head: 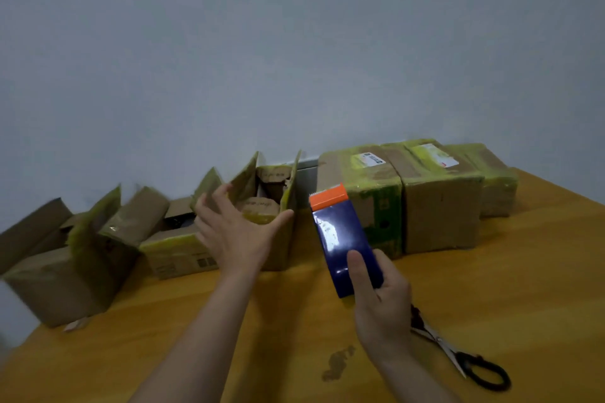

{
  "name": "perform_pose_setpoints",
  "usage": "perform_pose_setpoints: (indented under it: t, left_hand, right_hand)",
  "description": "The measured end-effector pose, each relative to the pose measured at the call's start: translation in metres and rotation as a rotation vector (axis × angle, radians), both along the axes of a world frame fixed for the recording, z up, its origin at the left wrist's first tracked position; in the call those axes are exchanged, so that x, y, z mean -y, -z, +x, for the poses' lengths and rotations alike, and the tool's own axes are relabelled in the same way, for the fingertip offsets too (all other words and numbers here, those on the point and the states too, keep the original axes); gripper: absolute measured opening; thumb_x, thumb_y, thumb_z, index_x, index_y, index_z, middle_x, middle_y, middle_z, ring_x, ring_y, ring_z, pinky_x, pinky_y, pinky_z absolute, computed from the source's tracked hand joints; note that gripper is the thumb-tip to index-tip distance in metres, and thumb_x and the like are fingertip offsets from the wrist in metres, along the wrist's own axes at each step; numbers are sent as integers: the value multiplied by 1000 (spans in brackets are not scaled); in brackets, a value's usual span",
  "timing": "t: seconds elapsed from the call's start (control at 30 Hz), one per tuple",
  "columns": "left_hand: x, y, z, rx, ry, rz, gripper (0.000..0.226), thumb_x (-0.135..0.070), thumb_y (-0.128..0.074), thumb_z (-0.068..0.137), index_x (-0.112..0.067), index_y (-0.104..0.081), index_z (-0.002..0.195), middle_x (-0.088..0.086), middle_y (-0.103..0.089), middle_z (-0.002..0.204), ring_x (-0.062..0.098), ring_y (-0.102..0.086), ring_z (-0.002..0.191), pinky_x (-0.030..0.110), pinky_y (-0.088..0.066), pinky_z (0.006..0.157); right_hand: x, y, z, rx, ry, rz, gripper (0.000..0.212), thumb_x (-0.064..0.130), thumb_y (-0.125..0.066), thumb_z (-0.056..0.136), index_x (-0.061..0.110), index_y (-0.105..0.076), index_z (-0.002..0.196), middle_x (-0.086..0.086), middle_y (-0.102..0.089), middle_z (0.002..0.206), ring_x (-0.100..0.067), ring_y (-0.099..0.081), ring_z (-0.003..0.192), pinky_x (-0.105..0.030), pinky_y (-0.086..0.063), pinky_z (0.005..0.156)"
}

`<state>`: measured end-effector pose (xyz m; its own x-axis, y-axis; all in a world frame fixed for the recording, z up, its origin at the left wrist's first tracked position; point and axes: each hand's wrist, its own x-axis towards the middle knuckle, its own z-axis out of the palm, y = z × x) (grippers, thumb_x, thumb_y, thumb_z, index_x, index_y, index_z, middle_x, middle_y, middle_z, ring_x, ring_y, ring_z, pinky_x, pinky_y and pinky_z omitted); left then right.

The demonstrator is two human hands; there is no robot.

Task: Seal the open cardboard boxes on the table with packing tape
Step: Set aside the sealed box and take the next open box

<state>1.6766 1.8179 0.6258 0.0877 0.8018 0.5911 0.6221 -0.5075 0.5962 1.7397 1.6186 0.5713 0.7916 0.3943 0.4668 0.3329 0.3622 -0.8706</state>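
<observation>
Cardboard is crowding the back of the counter point(523, 271): the closed boxes point(442, 206) on the right are lying under yellowish tape, while the open boxes point(59, 285) on the left are standing with flaps up. I'm reaching my left hand point(235, 232) toward the rightmost open box point(284, 252), with the fingers point(204, 216) spread wide and gripping nothing and the thumb just by its right-hand flap. I judge this is so I can fold the flaps down and hold them flat. My right hand point(379, 304) is gripping the packing tape point(343, 239), thumb pressing across its blue face, the other fingers hidden behind. It's hovering just right of that box, orange cutter point(329, 196) pointing toward the wall, ready, I'd guess, to lay a strip once the flaps are meeting. Scissors point(458, 353) are lying on the counter beside my right wrist, handy for trimming. I'm not yet sealing this box.
</observation>
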Motion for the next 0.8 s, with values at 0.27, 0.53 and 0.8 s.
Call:
perform_pose_setpoints:
  t: [0.27, 0.53, 0.8]
  left_hand:
    - [-19, 21, 13, -58, -5, -156, 104, -70, -84, 59, -28, -33, 140, 14, -49, 137, 38, -50, 128, 52, -42, 102]
    - [19, 20, -45, -2, 40, -86, 105, -65, -87, 59, -31, -34, 143, 7, -49, 140, 33, -46, 133, 53, -41, 105]
    - [71, 25, -138, 254, 198, -136, 120, -43, -100, 55, -46, -21, 145, 2, -45, 150, 29, -48, 136, 55, -48, 106]
  right_hand:
    - [-10, 29, 2, -68, -64, -66, 41, 51, -54, 89, 13, -68, 82, -6, -66, 69, -19, -59, 59, -18, -43, 54]
    - [-6, 31, 2, -63, -35, -74, 44, 52, -52, 92, 12, -66, 79, -4, -64, 67, -15, -55, 56, -19, -42, 54]
    - [4, 17, -20, -12, -8, -25, 58, 66, -50, 88, 12, -66, 77, -5, -65, 68, -16, -56, 57, -18, -43, 53]
